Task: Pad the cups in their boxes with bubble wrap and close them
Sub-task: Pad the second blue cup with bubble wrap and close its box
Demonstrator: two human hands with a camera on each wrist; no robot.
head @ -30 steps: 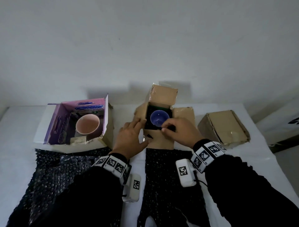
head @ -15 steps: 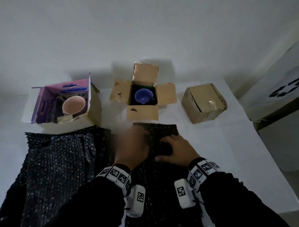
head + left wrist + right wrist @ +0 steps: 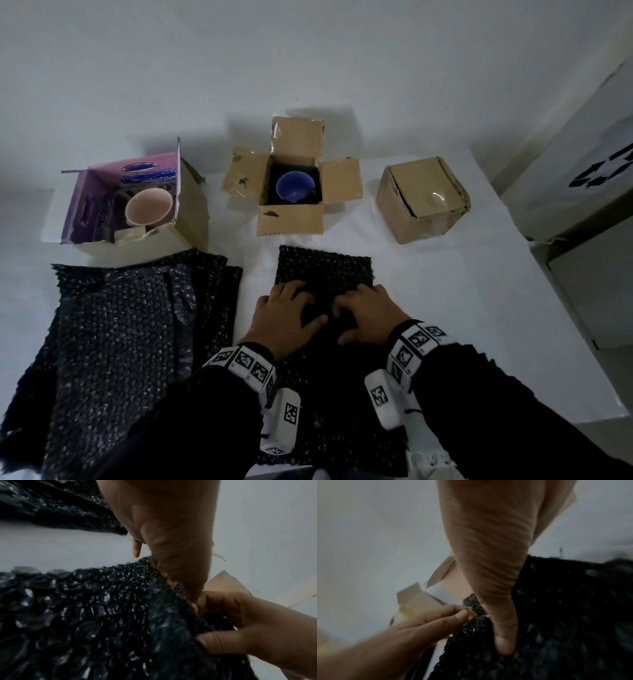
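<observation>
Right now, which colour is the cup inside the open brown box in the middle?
Blue, against a dark lining; the cup shows best in the head view.

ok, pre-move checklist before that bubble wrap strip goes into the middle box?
1. Both hands on the strip: left hand and right hand lie on the black bubble wrap strip. ok.
2. Grip secure: fingers curl into the wrap in both wrist views. ok.
3. Middle cardboard box open: all four flaps spread. ok.
4. Blue cup seated inside, upright. ok.
5. Padding already under the cup: dark lining, material unclear. cannot tell.
6. Strip free of the larger bubble wrap sheet: a gap of table shows between them. ok.
</observation>
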